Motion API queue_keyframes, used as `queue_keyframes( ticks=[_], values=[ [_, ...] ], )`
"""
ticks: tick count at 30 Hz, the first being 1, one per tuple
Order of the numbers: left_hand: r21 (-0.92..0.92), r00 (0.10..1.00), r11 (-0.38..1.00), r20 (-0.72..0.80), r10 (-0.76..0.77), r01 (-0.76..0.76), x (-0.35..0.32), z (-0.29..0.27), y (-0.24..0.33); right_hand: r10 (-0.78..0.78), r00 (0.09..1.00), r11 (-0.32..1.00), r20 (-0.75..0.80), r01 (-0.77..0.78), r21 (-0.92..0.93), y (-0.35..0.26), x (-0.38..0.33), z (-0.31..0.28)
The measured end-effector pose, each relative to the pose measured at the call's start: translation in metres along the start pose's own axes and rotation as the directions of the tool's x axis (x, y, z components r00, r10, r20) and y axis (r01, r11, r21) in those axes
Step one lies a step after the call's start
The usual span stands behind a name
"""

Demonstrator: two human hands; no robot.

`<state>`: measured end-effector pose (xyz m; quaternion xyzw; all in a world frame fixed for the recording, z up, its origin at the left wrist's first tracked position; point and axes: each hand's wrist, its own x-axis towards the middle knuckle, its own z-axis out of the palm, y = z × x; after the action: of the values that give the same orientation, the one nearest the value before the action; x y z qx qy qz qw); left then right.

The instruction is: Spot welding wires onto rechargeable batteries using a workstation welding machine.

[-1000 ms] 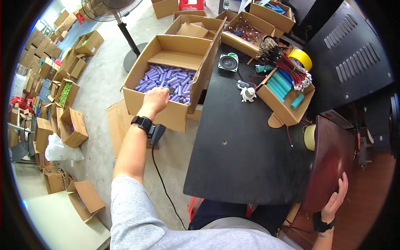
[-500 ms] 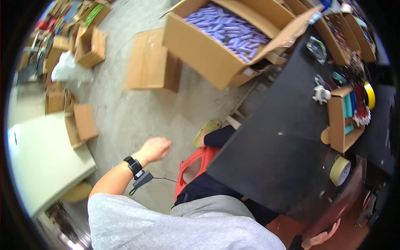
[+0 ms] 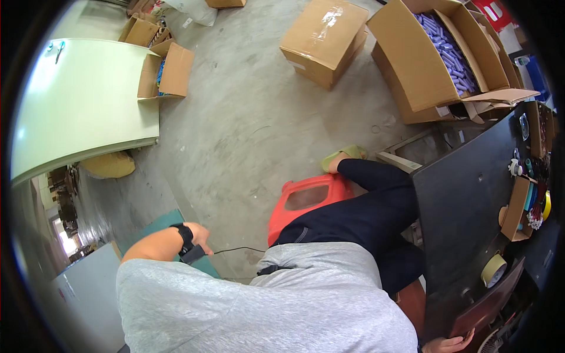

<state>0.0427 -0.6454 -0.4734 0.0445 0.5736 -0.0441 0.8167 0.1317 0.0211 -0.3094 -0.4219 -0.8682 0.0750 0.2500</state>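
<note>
My left hand (image 3: 199, 237) hangs out to my left over the floor, its fingers curled in, with nothing seen in them. On that wrist is a black strap with a small dark device (image 3: 192, 253), from which a thin cable runs toward my waist. At the lower right, my right hand (image 3: 450, 344) has its fingers on the lower edge of a dark red board (image 3: 488, 301). That board leans, tilted, by the near end of the black table (image 3: 465, 206). Part of the right hand is cut off by my shirt and the picture's rim.
A tape roll (image 3: 493, 270) and a small carton (image 3: 518, 209) of wires stand on the black table. Beyond it is a large carton (image 3: 412, 65) of purple cylinders. A closed carton (image 3: 323, 35), red plastic stool (image 3: 282, 212) and pale green table (image 3: 88, 106) are around me.
My view has swung left, so the cartons and black table now appear farther right. My left hand has come lower and closer to my body. The right hand stays at the board's edge.
</note>
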Motion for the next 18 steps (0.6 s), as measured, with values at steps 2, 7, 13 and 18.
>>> queue_keyframes(
  ticks=[2,7,13,18],
  values=[
    [-0.037,0.989,0.996,0.12,-0.081,0.086,-0.019,0.016,0.016,-0.073,0.997,0.997,0.033,0.074,-0.015,-0.056,-0.01,0.019],
    [0.039,0.987,0.997,0.146,-0.073,0.068,-0.046,0.038,0.036,-0.211,0.973,0.975,0.096,0.217,-0.053,-0.175,-0.053,0.047],
    [0.041,0.968,0.992,0.217,-0.129,0.123,0.089,0.207,-0.015,-0.477,0.834,0.872,0.277,0.489,0.028,-0.326,-0.087,0.098],
    [0.021,0.879,0.889,0.142,-0.456,0.458,0.112,0.192,-0.065,-0.511,0.837,0.854,0.196,0.521,0.003,-0.304,-0.103,0.037]
  ],
)
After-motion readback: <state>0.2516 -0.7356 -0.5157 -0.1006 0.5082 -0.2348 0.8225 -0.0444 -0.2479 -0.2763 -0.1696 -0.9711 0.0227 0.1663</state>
